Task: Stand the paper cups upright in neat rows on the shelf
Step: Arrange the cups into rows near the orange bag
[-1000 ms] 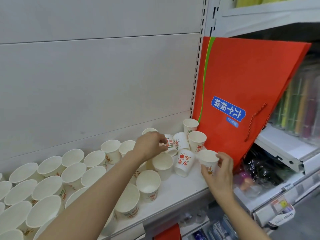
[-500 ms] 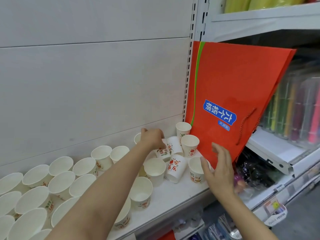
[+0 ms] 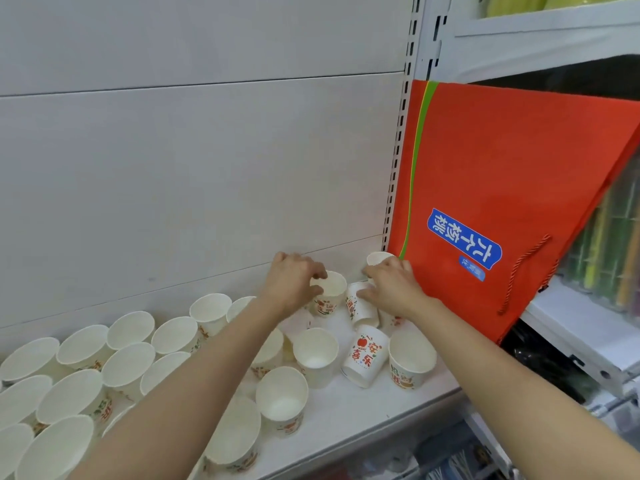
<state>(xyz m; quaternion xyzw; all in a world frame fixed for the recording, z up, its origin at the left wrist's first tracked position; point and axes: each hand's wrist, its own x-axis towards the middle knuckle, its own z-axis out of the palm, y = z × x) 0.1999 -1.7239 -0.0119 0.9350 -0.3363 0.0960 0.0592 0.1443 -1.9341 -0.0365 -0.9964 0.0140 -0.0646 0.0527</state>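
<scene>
Several white paper cups with red and green print stand upright on the white shelf [image 3: 349, 414]. My left hand [image 3: 294, 282] grips the rim of an upright cup [image 3: 329, 292] near the back wall. My right hand [image 3: 391, 285] closes on a tipped cup [image 3: 360, 306] just to its right, beside the orange bag. Another cup [image 3: 365, 355] lies tilted in front of it, print facing me. One cup [image 3: 377, 258] stands in the back corner behind my right hand.
A large orange paper bag [image 3: 502, 188] with a blue label leans at the shelf's right end. Rows of upright cups [image 3: 128, 358] fill the left. The slotted upright post [image 3: 398, 140] and the neighbouring shelf [image 3: 575, 327] lie to the right.
My right hand left the front cup standing and moved back to the tipped cup near the bag. My left hand turned its cup upright near the wall.
</scene>
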